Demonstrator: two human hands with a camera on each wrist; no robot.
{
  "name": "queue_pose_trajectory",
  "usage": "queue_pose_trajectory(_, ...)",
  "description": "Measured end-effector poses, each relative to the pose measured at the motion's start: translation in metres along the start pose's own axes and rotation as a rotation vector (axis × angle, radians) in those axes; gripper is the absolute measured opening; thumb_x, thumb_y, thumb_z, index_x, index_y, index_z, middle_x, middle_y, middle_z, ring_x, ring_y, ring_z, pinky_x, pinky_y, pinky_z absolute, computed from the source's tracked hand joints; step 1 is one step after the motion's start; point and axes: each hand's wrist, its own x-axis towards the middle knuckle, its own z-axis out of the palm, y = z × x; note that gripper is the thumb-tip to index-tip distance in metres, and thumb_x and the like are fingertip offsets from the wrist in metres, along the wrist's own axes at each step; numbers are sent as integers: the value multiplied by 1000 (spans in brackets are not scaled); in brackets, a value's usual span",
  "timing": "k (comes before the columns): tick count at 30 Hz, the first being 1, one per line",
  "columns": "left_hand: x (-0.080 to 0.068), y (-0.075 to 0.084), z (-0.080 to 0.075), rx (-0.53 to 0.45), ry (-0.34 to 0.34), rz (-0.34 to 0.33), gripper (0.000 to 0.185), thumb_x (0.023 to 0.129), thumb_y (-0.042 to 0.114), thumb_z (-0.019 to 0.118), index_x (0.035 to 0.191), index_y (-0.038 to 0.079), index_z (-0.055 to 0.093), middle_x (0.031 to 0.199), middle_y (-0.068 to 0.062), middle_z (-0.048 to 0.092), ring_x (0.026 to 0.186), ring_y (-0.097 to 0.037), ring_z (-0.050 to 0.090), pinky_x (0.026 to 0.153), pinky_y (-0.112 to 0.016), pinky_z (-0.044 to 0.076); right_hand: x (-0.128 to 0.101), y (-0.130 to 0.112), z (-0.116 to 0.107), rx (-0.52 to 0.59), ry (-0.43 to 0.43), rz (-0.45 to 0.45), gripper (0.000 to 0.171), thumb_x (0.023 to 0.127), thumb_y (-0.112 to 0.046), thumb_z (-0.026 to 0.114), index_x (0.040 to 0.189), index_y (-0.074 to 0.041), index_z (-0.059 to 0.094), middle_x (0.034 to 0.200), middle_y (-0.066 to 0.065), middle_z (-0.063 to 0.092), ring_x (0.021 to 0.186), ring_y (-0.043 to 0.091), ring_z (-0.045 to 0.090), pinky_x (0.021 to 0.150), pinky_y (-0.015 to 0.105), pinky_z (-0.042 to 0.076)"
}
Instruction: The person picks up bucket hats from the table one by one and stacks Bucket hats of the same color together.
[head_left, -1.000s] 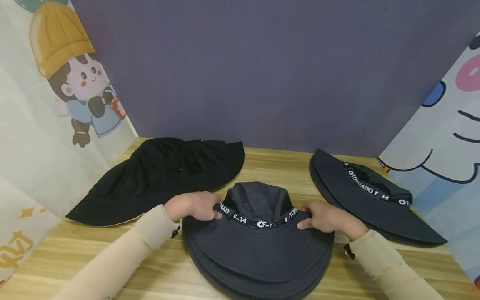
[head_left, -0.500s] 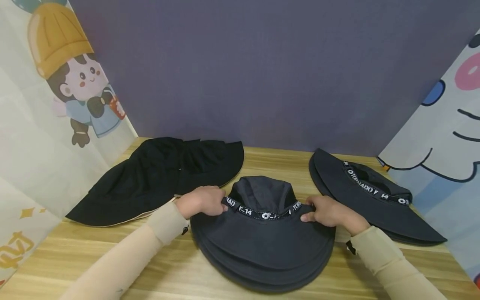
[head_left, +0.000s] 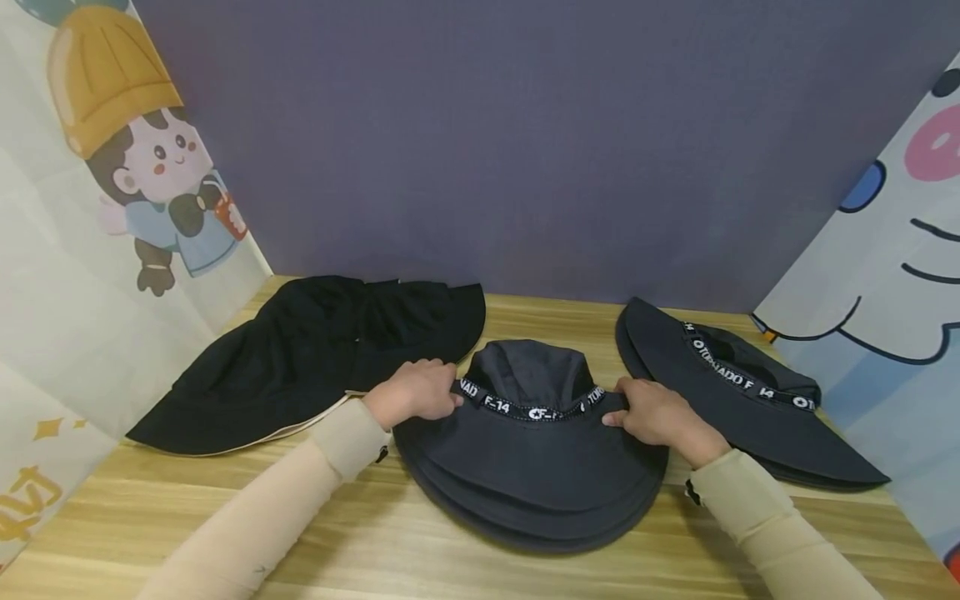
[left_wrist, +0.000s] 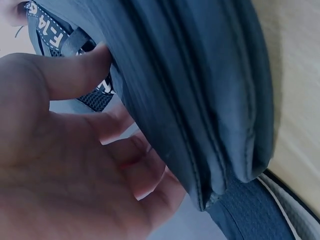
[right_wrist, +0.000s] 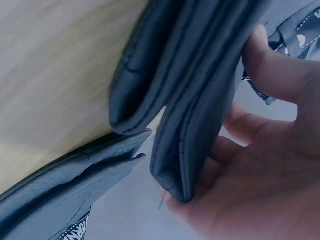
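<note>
A dark grey brimmed hat point(head_left: 540, 467), folded with its brim in several layers, lies in the middle of the head view. White lettering runs along its inner band. My left hand point(head_left: 423, 389) grips the left end of the fold, and my right hand point(head_left: 660, 414) holds the opposite end. In the left wrist view the thumb point(left_wrist: 80, 72) presses near the band, with the other fingers behind the brim layers point(left_wrist: 200, 100). The right wrist view shows much the same pinch, thumb point(right_wrist: 275, 70) on one side of the fabric and fingers point(right_wrist: 225, 145) on the other.
A black hat point(head_left: 322, 358) lies flattened at the back left, close to my left hand. Another folded dark grey hat point(head_left: 750, 417) rests just right of my right hand. Behind the wooden table point(head_left: 315, 517) stands a purple-grey panel point(head_left: 480, 150), with printed sheets on both sides.
Both hands have slid the middle hat away from me and slightly to the right, keeping their grip on its two ends. The other two hats stay where they were.
</note>
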Motion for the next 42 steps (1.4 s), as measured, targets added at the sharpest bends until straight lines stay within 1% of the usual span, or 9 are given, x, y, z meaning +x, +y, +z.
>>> queue_pose_trajectory(8, -1, -1, 1, 8, 50, 17, 39, 101, 35, 63, 128, 7, 60, 120, -14, 63, 113, -32, 59, 96, -50, 47, -1, 7, -2, 78, 2, -28, 58, 91, -34, 77, 129, 7, 60, 120, 25, 66, 105, 43, 63, 85, 56, 50)
queue_pose_trajectory(11, -2, -1, 2, 17, 72, 26, 37, 101, 35, 64, 126, 8, 60, 116, -13, 63, 110, -32, 59, 94, -50, 46, -2, 8, -3, 69, 5, -30, 61, 90, -37, 78, 128, 7, 61, 122, 26, 65, 107, 45, 63, 86, 56, 50)
queue_pose_trajectory(15, -2, -1, 1, 18, 92, 39, 35, 100, 35, 65, 123, 8, 61, 111, -13, 63, 106, -33, 60, 92, -51, 47, -1, 8, -6, 40, 11, -20, 61, 86, -40, 81, 122, 6, 64, 114, 23, 68, 99, 42, 65, 81, 56, 51)
queue_pose_trajectory(19, -1, -3, 1, -1, 79, 50, 35, 100, 35, 65, 122, 8, 62, 112, -12, 65, 106, -32, 62, 90, -50, 49, 0, 8, -7, 27, 11, -4, 60, 85, -42, 82, 119, 5, 66, 107, 20, 69, 92, 36, 66, 77, 53, 51)
queue_pose_trajectory(25, 0, -3, 1, 0, 72, 47, 36, 99, 36, 66, 124, 10, 64, 117, -11, 67, 109, -30, 64, 88, -48, 51, -4, 5, -6, 27, 1, 10, 66, 87, -42, 80, 128, 7, 64, 120, 27, 66, 105, 46, 64, 82, 58, 51)
queue_pose_trajectory(31, 0, 3, -1, 62, 85, 27, 41, 98, 36, 68, 132, 12, 65, 125, -9, 68, 113, -31, 65, 90, -50, 52, -7, 4, -4, 13, 12, 20, 67, 87, -42, 80, 129, 8, 64, 123, 30, 65, 108, 50, 61, 84, 61, 50)
queue_pose_trajectory(35, 0, 6, -1, 92, 55, 6, 47, 101, 38, 63, 139, 12, 61, 131, -11, 65, 119, -31, 62, 95, -51, 50, -8, 5, -2, 25, 9, 12, 66, 90, -41, 78, 130, 9, 62, 125, 30, 63, 112, 51, 60, 85, 61, 50)
queue_pose_trajectory(40, -6, 9, 1, 104, 0, -13, 49, 106, 38, 53, 144, 7, 54, 136, -16, 58, 125, -35, 55, 100, -52, 45, -10, 6, 2, 35, 28, -15, 63, 91, -39, 76, 131, 8, 62, 123, 28, 65, 108, 47, 62, 83, 58, 51)
queue_pose_trajectory(42, -10, 12, 2, 123, 11, -19, 47, 106, 37, 53, 141, 6, 56, 134, -16, 58, 125, -35, 53, 100, -51, 43, -10, 5, 2, 36, 32, -21, 63, 91, -39, 76, 131, 8, 62, 122, 28, 65, 107, 47, 63, 82, 58, 52)
